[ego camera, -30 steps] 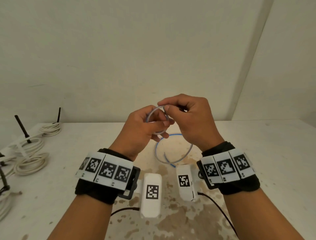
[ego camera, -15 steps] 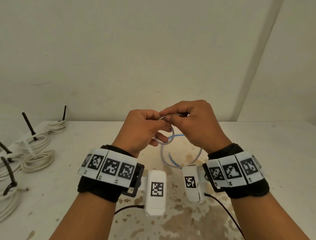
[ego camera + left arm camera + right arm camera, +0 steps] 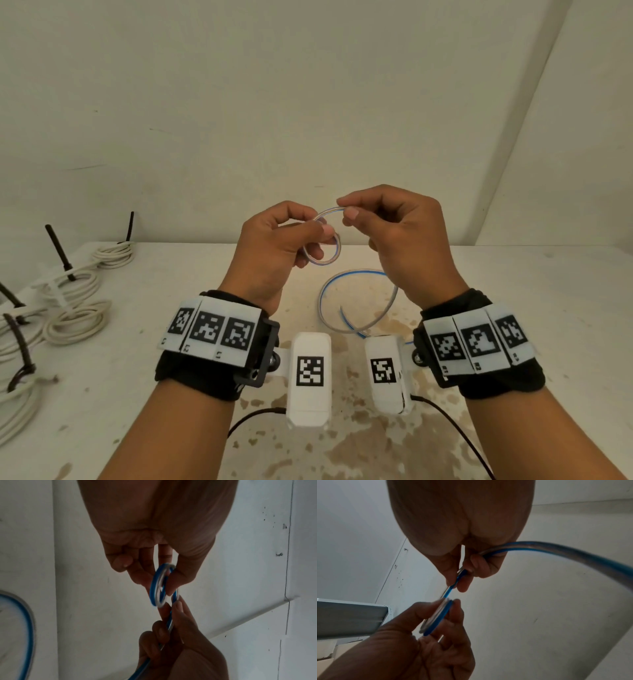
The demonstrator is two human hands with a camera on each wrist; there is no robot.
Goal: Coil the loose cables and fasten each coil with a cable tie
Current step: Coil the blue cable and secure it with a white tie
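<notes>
A thin clear cable with a blue stripe is being wound above the table. My left hand pinches a small coil of it between thumb and fingers; the same coil shows in the left wrist view. My right hand pinches the cable just beside the coil, and the strand runs on through its curled fingers. The loose remainder hangs down in a wide loop onto the table.
Several white cable coils fastened with black ties lie along the table's left side. The table is stained brown in the middle. A wall stands close behind, with a corner at the right.
Both hands have lifted slightly. The right hand has drawn the cable up and to the right, away from the left hand's coil, so the two hands now stand a little apart.
</notes>
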